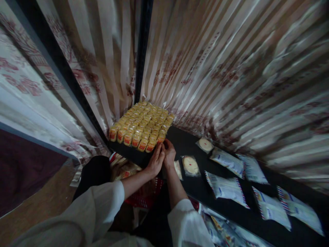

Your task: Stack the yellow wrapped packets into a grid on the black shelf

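Observation:
My left hand (pixel 155 160) and my right hand (pixel 168 153) meet at the near right corner of a block of small yellow wrapped snack packs (pixel 140 123). Between the fingertips of both hands is one wrapped snack pack (pixel 161 138) with an orange-red label, partly covered by the fingers. The left fingers lie close together along its near side; those of the right hand curl round from the right. The other packs stand in tight rows on a black shelf (pixel 180 139), labels of the front row facing me.
Right of my hands lie round pale cakes in clear wrappers (pixel 190 166) and several white-blue pouches (pixel 226 188). Below the shelf are a red basket (pixel 144 199) and more packets (pixel 226 230). A dark metal post (pixel 143 51) and striped printed sheeting (pixel 205 68) close off the back.

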`<state>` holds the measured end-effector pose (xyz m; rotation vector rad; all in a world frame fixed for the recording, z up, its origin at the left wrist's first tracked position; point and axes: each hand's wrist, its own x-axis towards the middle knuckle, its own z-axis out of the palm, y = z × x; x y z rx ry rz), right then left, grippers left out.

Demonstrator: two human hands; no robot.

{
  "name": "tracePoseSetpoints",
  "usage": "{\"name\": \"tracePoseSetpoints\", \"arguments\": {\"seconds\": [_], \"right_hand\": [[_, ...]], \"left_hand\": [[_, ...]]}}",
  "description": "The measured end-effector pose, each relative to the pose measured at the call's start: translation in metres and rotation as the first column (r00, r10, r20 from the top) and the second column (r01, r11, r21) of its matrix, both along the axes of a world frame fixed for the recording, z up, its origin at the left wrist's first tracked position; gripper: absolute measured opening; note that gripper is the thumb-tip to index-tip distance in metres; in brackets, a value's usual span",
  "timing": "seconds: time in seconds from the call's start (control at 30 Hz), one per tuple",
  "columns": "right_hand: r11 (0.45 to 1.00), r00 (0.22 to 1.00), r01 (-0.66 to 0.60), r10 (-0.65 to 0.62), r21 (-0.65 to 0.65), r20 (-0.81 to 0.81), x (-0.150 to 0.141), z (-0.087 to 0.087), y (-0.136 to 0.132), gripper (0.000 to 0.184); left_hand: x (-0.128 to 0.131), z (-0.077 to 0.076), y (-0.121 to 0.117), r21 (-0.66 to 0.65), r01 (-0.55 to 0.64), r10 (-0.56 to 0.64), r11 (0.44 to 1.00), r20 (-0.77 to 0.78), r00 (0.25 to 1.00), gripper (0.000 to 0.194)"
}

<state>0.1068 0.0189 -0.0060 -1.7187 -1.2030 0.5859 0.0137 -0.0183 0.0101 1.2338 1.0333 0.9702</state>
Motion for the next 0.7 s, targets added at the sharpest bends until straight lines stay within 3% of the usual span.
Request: {"name": "tracePoseSetpoints", "arguments": {"seconds": [0.2, 0.3, 0.4, 0.47, 0.57, 0.63, 0.7], "right_hand": [[0.991, 0.993, 0.115, -0.116, 0.060, 0.002, -0.013, 0.015, -0.023, 0.049], [0.985, 0.983, 0.149, -0.138, 0.088, -0.119, -0.034, 0.024, -0.054, 0.046], [0.992, 0.969, 0.112, -0.095, 0.062, -0.229, -0.058, 0.022, -0.093, 0.040], [0.998, 0.974, 0.059, -0.054, 0.013, -0.221, -0.072, 0.010, -0.118, 0.037], [0.988, 0.979, -0.114, 0.094, -0.103, -0.182, -0.089, -0.020, -0.143, 0.028], [0.939, 0.956, -0.258, 0.216, -0.225, -0.196, -0.098, -0.044, -0.152, 0.022], [0.894, 0.940, -0.315, 0.247, -0.320, -0.236, -0.106, -0.067, -0.156, 0.017]], "left_hand": [[-0.015, 0.010, -0.015, 0.137, -0.010, 0.019, 0.991, -0.061, 0.998, 0.044], [-0.035, 0.019, -0.037, 0.219, 0.031, -0.012, 0.975, -0.091, 0.996, 0.040], [-0.063, 0.018, -0.060, 0.235, 0.051, -0.015, 0.971, -0.153, 0.988, 0.031], [-0.084, 0.007, -0.073, 0.182, 0.042, 0.000, 0.982, -0.226, 0.974, 0.027], [-0.119, -0.023, -0.084, 0.048, 0.071, -0.048, 0.996, -0.381, 0.923, 0.025], [-0.143, -0.047, -0.089, -0.005, 0.145, -0.126, 0.989, -0.528, 0.840, 0.022], [-0.162, -0.068, -0.093, -0.089, 0.224, -0.231, 0.971, -0.610, 0.758, 0.017]]}}
